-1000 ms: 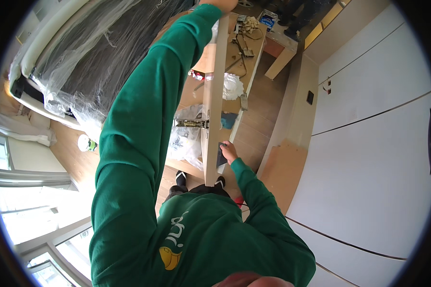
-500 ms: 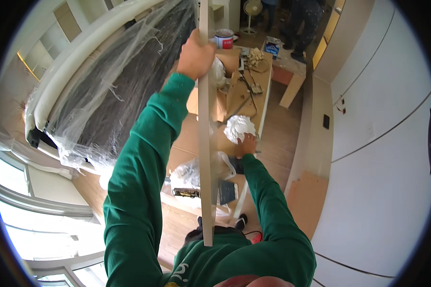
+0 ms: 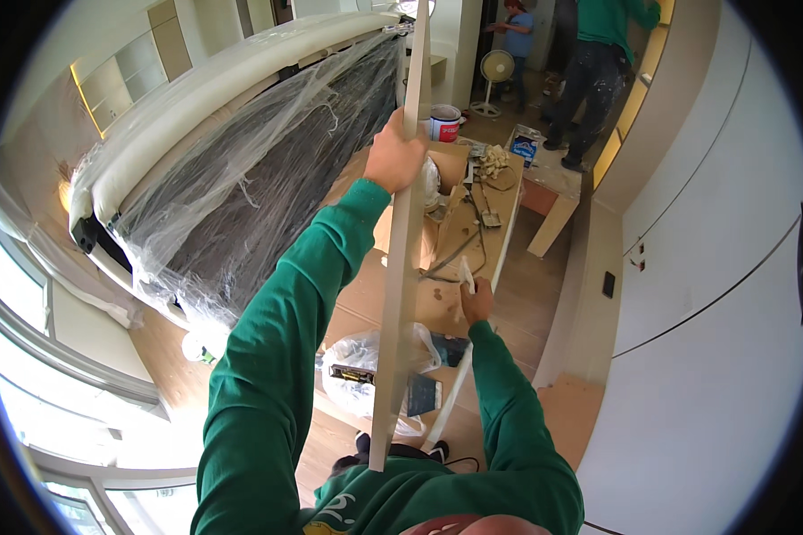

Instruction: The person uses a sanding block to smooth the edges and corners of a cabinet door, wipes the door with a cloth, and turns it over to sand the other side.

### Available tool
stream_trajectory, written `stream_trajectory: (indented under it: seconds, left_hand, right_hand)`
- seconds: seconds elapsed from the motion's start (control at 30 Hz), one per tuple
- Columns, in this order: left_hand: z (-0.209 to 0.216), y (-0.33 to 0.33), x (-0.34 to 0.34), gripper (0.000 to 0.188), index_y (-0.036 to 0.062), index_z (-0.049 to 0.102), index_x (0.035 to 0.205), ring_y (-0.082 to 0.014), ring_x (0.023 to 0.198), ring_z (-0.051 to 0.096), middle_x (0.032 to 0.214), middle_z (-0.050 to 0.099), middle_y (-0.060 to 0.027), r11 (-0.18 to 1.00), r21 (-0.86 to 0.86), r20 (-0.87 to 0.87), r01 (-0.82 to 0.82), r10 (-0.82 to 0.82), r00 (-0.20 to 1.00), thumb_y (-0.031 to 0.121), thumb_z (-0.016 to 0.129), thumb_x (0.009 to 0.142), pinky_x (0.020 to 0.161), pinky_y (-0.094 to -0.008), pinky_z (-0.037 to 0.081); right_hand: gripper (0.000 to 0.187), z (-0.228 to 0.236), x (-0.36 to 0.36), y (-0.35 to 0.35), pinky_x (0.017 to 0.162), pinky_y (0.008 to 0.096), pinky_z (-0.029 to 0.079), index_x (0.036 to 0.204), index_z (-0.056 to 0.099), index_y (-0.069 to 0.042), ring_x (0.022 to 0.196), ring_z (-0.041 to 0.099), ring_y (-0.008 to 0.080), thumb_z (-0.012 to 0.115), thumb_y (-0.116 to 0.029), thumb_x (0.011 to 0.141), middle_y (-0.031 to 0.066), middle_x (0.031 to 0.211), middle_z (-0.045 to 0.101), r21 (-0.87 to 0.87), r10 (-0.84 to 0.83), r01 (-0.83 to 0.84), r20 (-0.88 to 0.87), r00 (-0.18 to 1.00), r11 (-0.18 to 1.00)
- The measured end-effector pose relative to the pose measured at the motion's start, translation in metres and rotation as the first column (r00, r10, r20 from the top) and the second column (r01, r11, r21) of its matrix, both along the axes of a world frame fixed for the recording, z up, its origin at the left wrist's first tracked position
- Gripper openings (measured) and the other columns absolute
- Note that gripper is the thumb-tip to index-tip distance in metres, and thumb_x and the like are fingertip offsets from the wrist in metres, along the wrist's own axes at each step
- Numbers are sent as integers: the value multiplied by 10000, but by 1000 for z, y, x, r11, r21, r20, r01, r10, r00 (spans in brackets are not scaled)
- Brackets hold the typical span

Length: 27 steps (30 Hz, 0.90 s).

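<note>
A long, narrow beige board (image 3: 398, 330) stretches from close to my body toward the far end of the table. My left hand (image 3: 394, 156) is closed round its far part. In my right hand (image 3: 477, 300), right of the board and over the table, a thin whitish piece (image 3: 466, 275) is pinched upright; whether it is cloth or paper I cannot tell. Below the board lie a clear plastic bag (image 3: 355, 352) and a dark flat pad (image 3: 424, 394). The board hides part of the cardboard-covered table (image 3: 451, 299).
Plastic sheeting (image 3: 268, 178) covers a large piece at left. Cables, a paint bucket (image 3: 444, 123) and a blue container (image 3: 524, 144) stand farther off. A fan (image 3: 496, 67) and two people (image 3: 602, 62) are at the back. White panels (image 3: 696, 267) line the right.
The crumpled white wad by my right hand no longer shows as a round bundle; a thin whitish piece is in that hand. The view has tilted up, bringing the people at the back further into sight.
</note>
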<state>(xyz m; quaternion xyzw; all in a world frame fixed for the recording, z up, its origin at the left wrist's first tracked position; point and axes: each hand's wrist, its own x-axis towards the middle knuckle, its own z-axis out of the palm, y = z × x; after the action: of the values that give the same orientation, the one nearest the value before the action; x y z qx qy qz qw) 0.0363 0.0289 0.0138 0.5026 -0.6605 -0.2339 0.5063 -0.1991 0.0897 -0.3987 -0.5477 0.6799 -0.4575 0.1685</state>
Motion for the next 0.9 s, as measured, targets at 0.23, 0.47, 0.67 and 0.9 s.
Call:
stream_trajectory:
  seconds: [0.23, 0.47, 0.67, 0.9]
  left_hand:
    - [-10, -16, -9, 714, 22, 541, 1502, -511, 1210, 674, 1233, 727, -339, 998, -6, 81, -55, 55, 995, 329, 698, 877, 1091, -531, 528]
    - [-19, -34, -29, 633, 68, 634, 1419, -477, 1212, 692, 1264, 729, -313, 996, -61, 113, -62, 68, 991, 397, 677, 880, 1067, -512, 553]
    - [-15, -39, -47, 730, -18, 360, 1623, -545, 1191, 658, 1291, 676, -387, 998, -52, 134, -20, 27, 991, 285, 582, 998, 1054, -591, 522]
    - [3, -18, -39, 869, 79, 180, 1731, -546, 1278, 619, 1384, 632, -391, 1000, 6, 108, 1, -2, 994, 268, 574, 980, 1122, -571, 488]
  right_hand:
    - [452, 186, -13, 159, 1016, 438, 519, 1358, 619, 31, 1075, 676, 323, 539, -264, 1025, 145, 1111, 695, -161, 161, -37, 987, 15, 986]
    - [339, 287, -7, 274, 1042, 433, 521, 1269, 568, -43, 1037, 666, 260, 503, -329, 1098, 108, 1065, 653, -308, 341, -154, 771, 538, 939]
    - [396, 329, 56, 323, 947, 315, 508, 1381, 506, -19, 1083, 602, 149, 702, -102, 1047, 92, 1199, 638, -364, 398, -298, 239, 886, 883]
    - [331, 353, 104, 274, 881, 387, 553, 1238, 725, -19, 1011, 655, 317, 808, -67, 921, 158, 1190, 653, -373, 348, -456, -322, 880, 808]
